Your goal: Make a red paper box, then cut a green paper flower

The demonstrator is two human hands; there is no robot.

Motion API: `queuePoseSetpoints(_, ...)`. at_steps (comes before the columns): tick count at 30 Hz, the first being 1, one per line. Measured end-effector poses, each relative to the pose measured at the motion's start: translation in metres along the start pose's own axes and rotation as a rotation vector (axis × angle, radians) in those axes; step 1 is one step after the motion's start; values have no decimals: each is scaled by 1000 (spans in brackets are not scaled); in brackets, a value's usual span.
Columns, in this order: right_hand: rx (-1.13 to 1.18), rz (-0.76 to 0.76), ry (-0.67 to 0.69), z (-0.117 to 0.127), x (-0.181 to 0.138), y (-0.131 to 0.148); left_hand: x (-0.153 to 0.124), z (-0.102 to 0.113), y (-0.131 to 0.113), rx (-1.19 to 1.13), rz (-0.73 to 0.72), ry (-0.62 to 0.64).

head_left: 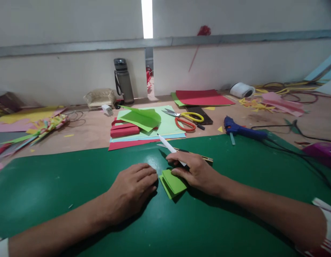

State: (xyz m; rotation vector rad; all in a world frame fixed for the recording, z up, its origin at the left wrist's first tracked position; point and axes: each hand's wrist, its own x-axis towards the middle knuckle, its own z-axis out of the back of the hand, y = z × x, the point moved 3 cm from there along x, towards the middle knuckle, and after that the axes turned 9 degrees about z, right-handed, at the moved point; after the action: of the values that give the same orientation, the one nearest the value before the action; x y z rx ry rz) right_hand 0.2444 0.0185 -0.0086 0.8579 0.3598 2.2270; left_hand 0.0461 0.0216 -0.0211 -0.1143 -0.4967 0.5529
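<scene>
A: What's the surface?

B: A green mat (pixel 74 185) on a wooden table, with a pale wall behind it.

A: And the folded paper (pixel 174 182)?

B: It's light green and lies on the mat between the two hands, close in front of the person. It sits at a slant, with one corner towards them. The far part is covered, so I cannot tell its long axis.

A: Which hand is on it?

B: The right hand (pixel 197 171). Its fingers curl down on the far right edge and press it flat. The same hand grips a white pen (pixel 168 144), whose tip points away and to the left.

A: The left hand (pixel 133 187)?

B: It's flat, palm down and holding nothing. Its fingertips are just beside the paper's left edge, but I cannot tell if they touch it.

A: Anything close by?

B: A thin ruler (pixel 205 158) lies on the mat, partly under the right hand. Nothing stands between the hands and the paper.

A: Further out?

B: There's a stack (pixel 168 126) of coloured sheets beyond the mat, then scissors (pixel 187 119) to its right. A blue glue gun (pixel 242 131) sits off to the right with cables (pixel 288 142) trailing from it. A grey bottle (pixel 124 80) stands by the wall, and scraps (pixel 44 126) lie far left. All of these are well apart from the hands.
</scene>
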Motion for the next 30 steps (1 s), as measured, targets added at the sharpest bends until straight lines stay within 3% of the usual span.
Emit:
queuePoseSetpoints(3,-12,-35,-6,-4,-1,-1,4,4,-5,40,-14,-128)
queuePoseSetpoints(5,-77,11,-6,-9,-2,-1,7,4,-12,124,-77,-117)
queuePoseSetpoints(11,-174,105,-3,-20,-3,-3,17,-3,-34,285,-156,236)
queuePoseSetpoints(15,-84,25,-19,-14,0,-4,21,-5,-33,292,-171,333)
queuePoseSetpoints(17,-20,-41,-16,-9,0,-4,21,-7,-29,262,-133,307)
queuePoseSetpoints(20,45,-124,-34,-4,-2,-3,23,-11,-24,156,33,232)
queuePoseSetpoints(23,22,-114,-6,-4,-3,0,26,-14,-25,153,135,225)
queuePoseSetpoints(30,26,-100,-5,-1,-4,-2,26,-7,-20,374,-2,191)
